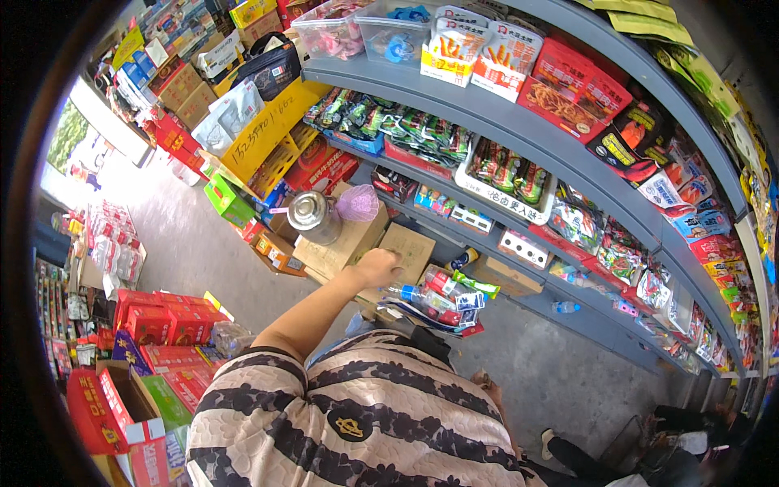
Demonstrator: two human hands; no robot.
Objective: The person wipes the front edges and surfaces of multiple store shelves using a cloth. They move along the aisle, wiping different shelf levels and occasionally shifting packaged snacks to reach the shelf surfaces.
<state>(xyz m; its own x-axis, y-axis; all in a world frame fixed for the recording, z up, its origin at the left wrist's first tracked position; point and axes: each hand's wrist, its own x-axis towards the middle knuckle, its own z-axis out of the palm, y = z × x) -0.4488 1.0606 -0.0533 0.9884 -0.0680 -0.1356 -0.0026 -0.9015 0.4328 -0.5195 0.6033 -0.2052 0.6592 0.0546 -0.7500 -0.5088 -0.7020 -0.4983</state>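
My left hand (378, 268) reaches out over cardboard boxes with its fingers curled; whether it holds anything is unclear. Just right of it lies a pile of plastic bottles (439, 291) and packets, with a green packet (476, 283) on top. Beyond the hand, a metal canister (314, 217) and a pink mesh-like plastic item (358, 203) rest on a cardboard box (331, 252). Another closed carton (409, 248) sits beside the shelf. Low at my right side, my right hand (487, 385) is small and partly hidden by my striped top; its grip cannot be made out.
Grey shelves (517, 119) of packaged snacks curve along the right. A yellow carton (268, 137) stands ahead. Red boxes (167, 322) are stacked at left, near wrapped bottles (115, 246). A small bottle (566, 307) lies by the bottom shelf. Another person's dark-clothed leg (572, 456) shows lower right.
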